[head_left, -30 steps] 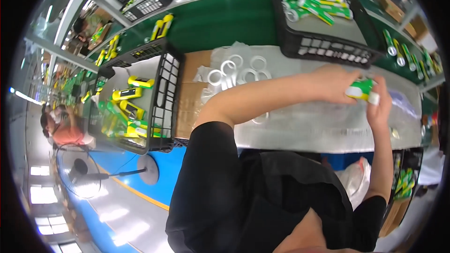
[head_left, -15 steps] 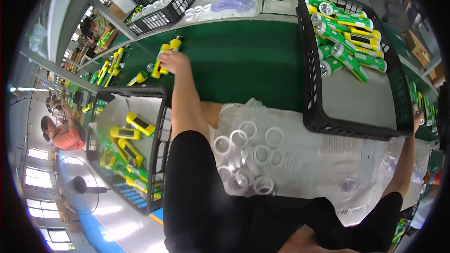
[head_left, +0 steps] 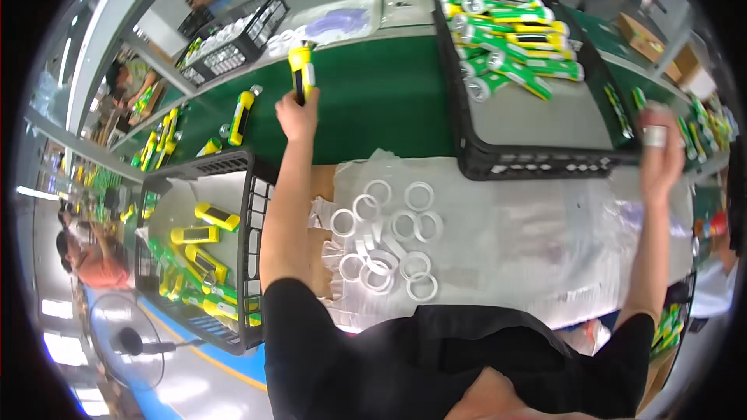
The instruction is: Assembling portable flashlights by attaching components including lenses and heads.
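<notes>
A: Near side?
B: White rings (head_left: 387, 235) lie on the counter (head_left: 537, 241) between both arms.
A: Right hand (head_left: 660, 157)?
B: Raised at the crate (head_left: 537, 162) corner; hold unclear (blurred).
A: Far side?
B: Left hand (head_left: 296, 117) clasps a yellow torch (head_left: 301, 71), long axis pointing away, over the green belt (head_left: 389, 101).

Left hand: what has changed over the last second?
The left hand went from the right hand, out over the green belt, and now has a yellow torch in its grip. The right hand stayed raised at the right. The white rings stayed put.
</notes>
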`<action>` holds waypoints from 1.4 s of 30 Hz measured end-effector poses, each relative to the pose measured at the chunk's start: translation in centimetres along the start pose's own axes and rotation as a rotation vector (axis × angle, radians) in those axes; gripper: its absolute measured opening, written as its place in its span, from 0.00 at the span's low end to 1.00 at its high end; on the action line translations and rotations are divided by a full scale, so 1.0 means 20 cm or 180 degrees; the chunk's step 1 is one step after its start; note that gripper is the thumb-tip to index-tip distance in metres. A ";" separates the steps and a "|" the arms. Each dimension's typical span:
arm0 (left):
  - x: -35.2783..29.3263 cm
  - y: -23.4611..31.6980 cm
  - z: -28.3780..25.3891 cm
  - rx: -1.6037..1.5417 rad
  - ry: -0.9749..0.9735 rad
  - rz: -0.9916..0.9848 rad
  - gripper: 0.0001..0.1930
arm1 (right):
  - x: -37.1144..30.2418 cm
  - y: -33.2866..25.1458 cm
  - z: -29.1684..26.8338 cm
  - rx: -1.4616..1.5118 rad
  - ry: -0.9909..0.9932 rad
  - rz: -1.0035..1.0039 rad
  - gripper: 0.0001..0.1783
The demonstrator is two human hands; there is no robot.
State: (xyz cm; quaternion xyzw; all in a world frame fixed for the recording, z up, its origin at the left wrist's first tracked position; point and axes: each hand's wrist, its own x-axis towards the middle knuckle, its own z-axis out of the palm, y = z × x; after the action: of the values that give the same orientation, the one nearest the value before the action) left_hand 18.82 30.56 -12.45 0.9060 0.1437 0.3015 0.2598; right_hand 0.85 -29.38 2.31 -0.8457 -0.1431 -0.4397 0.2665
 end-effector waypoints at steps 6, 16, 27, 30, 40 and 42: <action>-1.02 0.94 -0.36 -0.2398 -0.1341 0.0635 0.23 | -0.27 -0.72 0.38 0.1741 -0.1636 0.1680 0.29; -1.42 1.25 -0.60 -0.3055 -0.1637 0.2730 0.21 | -0.81 -0.96 -0.04 0.3668 -0.1646 0.2934 0.30; -1.69 1.27 -0.69 -0.3728 -0.3002 0.2276 0.10 | -1.01 -1.01 -0.17 0.2722 -0.2221 0.2095 0.32; -1.71 1.26 -0.65 -0.3715 -0.2718 0.2920 0.15 | -1.03 -1.02 -0.16 0.3767 -0.1723 0.2714 0.29; -1.81 1.38 -0.42 -0.3556 -0.2839 0.2455 0.20 | -1.11 -0.89 -0.14 0.3942 -0.0558 0.3258 0.23; -1.81 1.37 -0.25 -0.3331 -0.2867 0.1919 0.20 | -1.10 -0.86 -0.18 0.3778 -0.0139 0.3439 0.23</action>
State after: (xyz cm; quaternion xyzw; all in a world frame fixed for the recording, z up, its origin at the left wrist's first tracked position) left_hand -9.68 -5.14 -10.90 0.7001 -0.3927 -0.0111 0.5963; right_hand -22.36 -17.62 -8.52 -0.5237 0.0710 -0.0838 0.8448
